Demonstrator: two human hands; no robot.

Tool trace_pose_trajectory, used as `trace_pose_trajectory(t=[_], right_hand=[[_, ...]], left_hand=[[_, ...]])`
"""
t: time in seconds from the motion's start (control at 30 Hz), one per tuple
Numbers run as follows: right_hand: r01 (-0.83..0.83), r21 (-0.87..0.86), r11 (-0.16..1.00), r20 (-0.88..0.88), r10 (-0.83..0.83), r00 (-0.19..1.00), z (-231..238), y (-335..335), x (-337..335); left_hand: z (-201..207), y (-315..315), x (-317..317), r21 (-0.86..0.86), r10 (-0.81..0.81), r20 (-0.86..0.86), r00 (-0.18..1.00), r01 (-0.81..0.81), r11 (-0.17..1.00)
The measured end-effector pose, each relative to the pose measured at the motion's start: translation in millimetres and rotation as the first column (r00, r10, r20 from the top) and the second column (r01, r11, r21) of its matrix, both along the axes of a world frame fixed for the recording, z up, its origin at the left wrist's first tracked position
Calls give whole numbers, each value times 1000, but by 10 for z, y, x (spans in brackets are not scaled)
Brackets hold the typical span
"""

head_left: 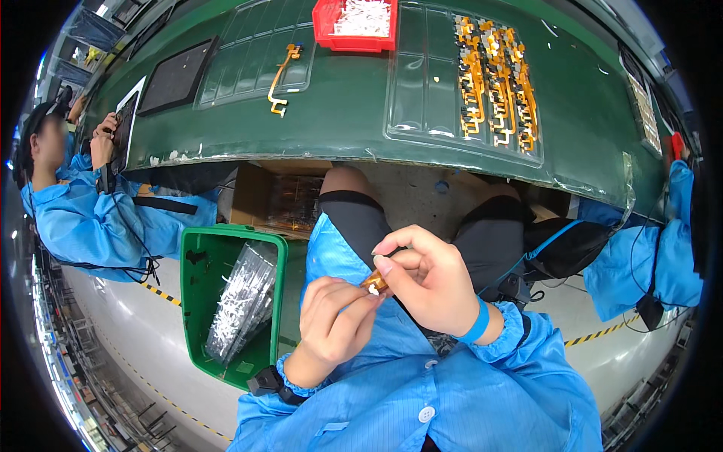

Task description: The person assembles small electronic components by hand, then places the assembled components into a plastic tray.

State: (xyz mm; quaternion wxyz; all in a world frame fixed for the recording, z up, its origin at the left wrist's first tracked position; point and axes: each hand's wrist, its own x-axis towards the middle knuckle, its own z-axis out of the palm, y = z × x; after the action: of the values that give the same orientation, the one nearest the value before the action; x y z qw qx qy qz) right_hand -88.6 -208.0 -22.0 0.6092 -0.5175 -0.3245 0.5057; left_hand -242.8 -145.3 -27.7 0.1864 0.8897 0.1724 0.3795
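Observation:
Over my lap, both hands meet around a small orange-brown flex cable (374, 282) with a white bit at its lower end. My left hand (334, 320) pinches it from the left, fingers curled together. Coming from the right, my right hand (433, 285) closes its thumb and fingers on the same piece; a blue band circles that wrist. Most of the cable is hidden by the fingers. A similar long flex cable (279, 79) lies on a clear tray (218, 87) on the table. Several more flex cables (497, 83) lie in rows on another clear tray (422, 109).
A red bin (322, 30) of small white pieces stands on the green table (339, 124). Left of my legs is a green bin (282, 301) with clear trays and white scraps. A cardboard box (252, 200) sits under the table. Co-workers sit at left (83, 226) and right (651, 256).

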Motion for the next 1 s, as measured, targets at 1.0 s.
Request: trace_pose_trajectory(t=[1.0], right_hand=[[-80, 73, 994, 173, 67, 983, -38, 12, 151]], left_hand=[[-141, 229, -575, -573, 612, 153, 776, -435, 695]])
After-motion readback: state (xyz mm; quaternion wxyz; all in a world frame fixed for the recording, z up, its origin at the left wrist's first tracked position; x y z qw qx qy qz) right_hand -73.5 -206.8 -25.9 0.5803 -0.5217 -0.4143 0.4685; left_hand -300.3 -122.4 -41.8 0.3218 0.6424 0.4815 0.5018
